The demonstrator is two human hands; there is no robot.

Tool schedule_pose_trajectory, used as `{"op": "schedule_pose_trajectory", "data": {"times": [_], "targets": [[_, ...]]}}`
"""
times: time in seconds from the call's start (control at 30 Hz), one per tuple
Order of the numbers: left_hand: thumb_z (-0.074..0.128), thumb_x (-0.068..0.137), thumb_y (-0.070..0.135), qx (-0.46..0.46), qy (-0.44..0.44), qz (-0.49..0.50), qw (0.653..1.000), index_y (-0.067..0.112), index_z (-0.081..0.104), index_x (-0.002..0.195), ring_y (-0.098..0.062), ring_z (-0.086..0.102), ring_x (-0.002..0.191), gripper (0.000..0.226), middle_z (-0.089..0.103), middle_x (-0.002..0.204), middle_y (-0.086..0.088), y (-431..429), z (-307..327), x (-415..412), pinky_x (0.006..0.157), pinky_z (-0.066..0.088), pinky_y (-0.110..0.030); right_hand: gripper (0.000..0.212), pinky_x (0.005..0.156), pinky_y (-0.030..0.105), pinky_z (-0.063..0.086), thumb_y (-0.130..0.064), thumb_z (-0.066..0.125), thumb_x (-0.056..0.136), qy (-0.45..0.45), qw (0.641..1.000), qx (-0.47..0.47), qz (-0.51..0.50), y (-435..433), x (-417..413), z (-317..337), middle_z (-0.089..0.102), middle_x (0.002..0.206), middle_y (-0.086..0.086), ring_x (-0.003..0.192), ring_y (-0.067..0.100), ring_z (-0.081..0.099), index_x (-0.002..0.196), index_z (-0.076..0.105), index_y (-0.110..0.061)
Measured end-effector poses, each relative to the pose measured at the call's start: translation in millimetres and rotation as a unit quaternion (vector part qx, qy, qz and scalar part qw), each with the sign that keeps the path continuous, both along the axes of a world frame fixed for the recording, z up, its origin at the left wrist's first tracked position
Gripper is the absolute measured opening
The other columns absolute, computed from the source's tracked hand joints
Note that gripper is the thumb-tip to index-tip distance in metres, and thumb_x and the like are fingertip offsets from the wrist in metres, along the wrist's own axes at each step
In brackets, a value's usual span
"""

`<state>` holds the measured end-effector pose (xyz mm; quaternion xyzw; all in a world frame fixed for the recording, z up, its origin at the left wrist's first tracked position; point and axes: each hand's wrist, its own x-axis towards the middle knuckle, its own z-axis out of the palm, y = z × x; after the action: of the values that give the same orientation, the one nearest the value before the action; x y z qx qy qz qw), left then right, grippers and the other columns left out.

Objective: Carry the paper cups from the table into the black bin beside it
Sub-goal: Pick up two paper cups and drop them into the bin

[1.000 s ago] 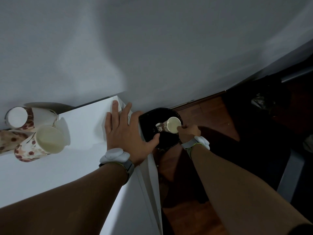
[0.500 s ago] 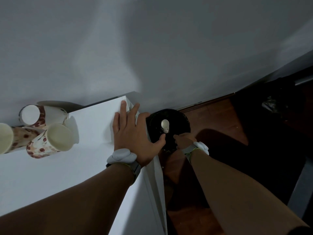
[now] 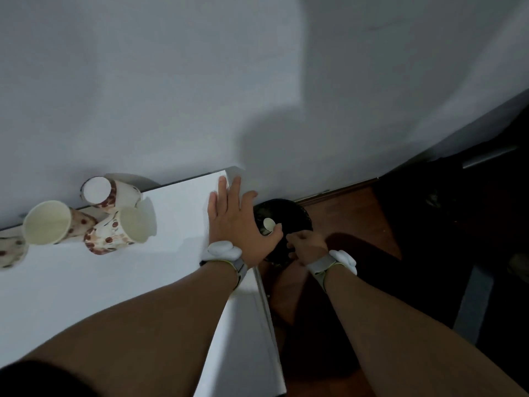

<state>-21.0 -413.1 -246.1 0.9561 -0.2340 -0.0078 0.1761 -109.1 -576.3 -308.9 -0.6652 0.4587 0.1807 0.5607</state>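
Note:
Several white paper cups with red-brown spots lie on their sides at the far left of the white table [image 3: 86, 282]: one against the wall [image 3: 106, 192], one with its mouth toward me [image 3: 120, 232], one further left [image 3: 53, 222], and one cut off at the frame edge [image 3: 10, 252]. The round black bin [image 3: 297, 216] stands on the floor just right of the table. One cup [image 3: 269, 225] lies inside it. My left hand [image 3: 237, 224] rests flat and open on the table's right corner. My right hand [image 3: 307, 245] hovers over the bin's near rim, fingers loosely curled, holding nothing.
A grey wall [image 3: 257, 81] runs behind the table and bin. Red-brown wooden floor [image 3: 352, 213] lies right of the bin. Dark furniture [image 3: 472, 224] fills the right side.
My right hand held a cup over the bin, let it go, and pulled back toward the near rim. The cup dropped into the bin. My left hand stayed on the table corner.

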Motion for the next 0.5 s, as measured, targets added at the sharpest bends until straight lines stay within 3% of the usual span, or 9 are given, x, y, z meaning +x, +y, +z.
{"op": "schedule_pose_trajectory", "data": {"times": [0.13, 0.2, 0.27, 0.33, 0.4, 0.5], "targets": [[0.055, 0.076, 0.083, 0.017, 0.092, -0.019, 0.995, 0.03, 0.041, 0.152, -0.032, -0.009, 0.165, 0.094, 0.006, 0.179, -0.009, 3.6, 24.6, 2.8, 0.13, -0.007, -0.051, 0.015, 0.058, 0.032, 0.054, -0.026, 0.066, 0.098, -0.027, 0.999, -0.018, 0.012, 8.2, -3.0, 57.2, 0.073, 0.087, 0.005, 0.07, 0.026, 0.07, 0.099, 0.071, -0.012], [0.058, 0.078, 0.081, 0.008, 0.163, -0.03, 0.986, 0.029, 0.033, 0.159, -0.03, -0.009, 0.165, 0.099, 0.001, 0.179, -0.007, 11.0, 46.0, 6.4, 0.131, -0.006, -0.05, 0.014, 0.058, 0.033, 0.055, -0.027, 0.066, 0.097, -0.037, 0.999, -0.028, 0.018, 16.5, -5.0, 86.0, 0.074, 0.087, 0.004, 0.069, 0.025, 0.071, 0.096, 0.071, -0.014], [0.071, 0.082, 0.069, -0.02, 0.241, -0.026, 0.97, 0.026, 0.032, 0.16, -0.033, 0.016, 0.162, 0.098, 0.017, 0.176, -0.008, 11.9, 64.3, 13.0, 0.13, 0.016, -0.049, 0.013, 0.051, 0.028, 0.05, -0.029, 0.066, 0.097, -0.039, 0.998, -0.039, 0.019, 19.8, -5.3, 103.0, 0.076, 0.089, 0.004, 0.066, 0.021, 0.07, 0.096, 0.071, -0.016], [0.079, 0.085, 0.056, -0.059, 0.3, -0.013, 0.952, 0.023, 0.034, 0.159, -0.032, 0.045, 0.145, 0.092, 0.038, 0.164, -0.008, 19.7, 87.2, 18.3, 0.115, 0.04, -0.041, 0.013, 0.049, 0.026, 0.048, -0.028, 0.065, 0.097, -0.045, 0.998, -0.049, 0.02, 28.6, -3.0, 121.8, 0.076, 0.089, 0.004, 0.062, 0.018, 0.068, 0.097, 0.071, -0.016], [0.081, 0.087, 0.048, -0.083, 0.318, -0.004, 0.945, 0.023, 0.041, 0.154, -0.029, 0.057, 0.13, 0.082, 0.055, 0.149, -0.006, 33.2, 110.3, 17.8, 0.105, 0.047, -0.038, 0.011, 0.048, 0.026, 0.047, -0.028, 0.065, 0.097, -0.057, 0.997, -0.052, 0.028, 42.1, -0.4, 145.0, 0.076, 0.089, 0.004, 0.06, 0.018, 0.067, 0.092, 0.069, -0.019], [0.082, 0.087, 0.045, -0.106, 0.325, 0.026, 0.939, 0.031, 0.057, 0.131, -0.019, 0.069, 0.103, 0.053, 0.073, 0.113, 0.008, 64.5, 135.1, 13.7, 0.093, 0.054, -0.035, 0.012, 0.046, 0.024, 0.045, -0.026, 0.064, 0.097, -0.07, 0.995, -0.056, 0.042, 62.7, 9.5, 175.9, 0.075, 0.088, 0.003, 0.057, 0.017, 0.065, 0.087, 0.068, -0.021]]}}
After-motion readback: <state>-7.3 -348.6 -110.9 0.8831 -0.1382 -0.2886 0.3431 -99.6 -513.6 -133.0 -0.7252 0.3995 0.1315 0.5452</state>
